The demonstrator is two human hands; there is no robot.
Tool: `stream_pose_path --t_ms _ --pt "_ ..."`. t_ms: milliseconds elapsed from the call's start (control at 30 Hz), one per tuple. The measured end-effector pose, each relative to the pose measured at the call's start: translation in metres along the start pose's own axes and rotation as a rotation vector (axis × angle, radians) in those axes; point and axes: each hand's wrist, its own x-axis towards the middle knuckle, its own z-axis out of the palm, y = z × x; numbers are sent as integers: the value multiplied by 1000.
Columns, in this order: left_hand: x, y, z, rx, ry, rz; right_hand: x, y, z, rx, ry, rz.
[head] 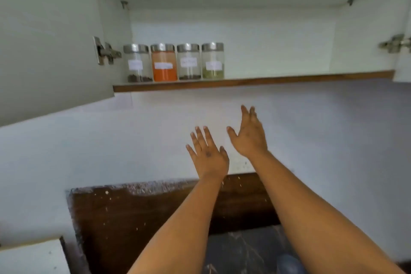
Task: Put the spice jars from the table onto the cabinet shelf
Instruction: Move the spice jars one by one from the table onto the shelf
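In the open cabinet: four spice jars stand upright in a row along the front of the cabinet shelf (289,77), bunched at its left end, each just beside its neighbour.
First jar (138,63): leftmost, clear glass, metal lid, white label, a shallow layer of dark spice.
Orange jar (164,63): second, nearly full of orange powder.
Third jar (188,62): almost empty, a thin dark layer at the bottom.
Fourth jar (212,61): rightmost, a little greenish spice; bare shelf runs on to its right.
Left hand (208,154): raised below the shelf, back of the hand to the camera, fingers spread and straight, holding nothing.
Right hand (250,133): just right of the left and a little higher, fingers extended, thumb out, also holding nothing.
Grip: neither hand grips anything; both are slack and apart from the jars.
Key relation: the jars lie above and to the left of both hands, long axes vertical; the right hand reaches higher, the left sits further toward the row.
Cabinet door (49,35): swung open at left, hinge showing.
Below: a dark wooden panel (138,218) against the pale wall; no bench and no further jars are in view.
Progress: judging from the row and the bare hands, the shelving looks finished, or the next move is back down for another jar.
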Motion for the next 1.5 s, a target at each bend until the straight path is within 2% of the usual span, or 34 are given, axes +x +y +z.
stream_pose_path --t_ms 100,233,367,467,633,733,867,1033,1167,1333,1400,1500 --pt "-74 -8 34 -44 -294 -141 -76 36 39 86 -107 171" --pt "-163 -34 71 -34 -389 -79 -166 90 68 55 -279 402" --pt "-221 -46 94 -71 -643 -161 -234 127 73 -51 -413 594" --pt "-256 -43 100 -103 -768 -132 -271 140 69 -209 -529 637" --pt "-299 -29 107 -138 -944 -21 -313 144 68 -405 -934 711" --pt "-316 -26 110 -142 -1019 5 -331 140 68 -523 -1076 674" --pt "-325 -27 116 -166 -1157 47 -346 140 60 -656 -1054 525" --pt "-331 -25 113 -264 -1303 82 -341 139 47 -558 -991 490" --pt "-325 -30 109 -560 -1283 -198 -318 126 33 -342 -936 605" --pt "-296 -38 99 -926 -1291 -508 -293 121 22 -273 -757 676" --pt "-285 -37 93 -1099 -1284 -600 -282 124 18 -101 -693 780" --pt "-273 -32 86 -1294 -1186 -707 -267 131 17 381 -593 950"
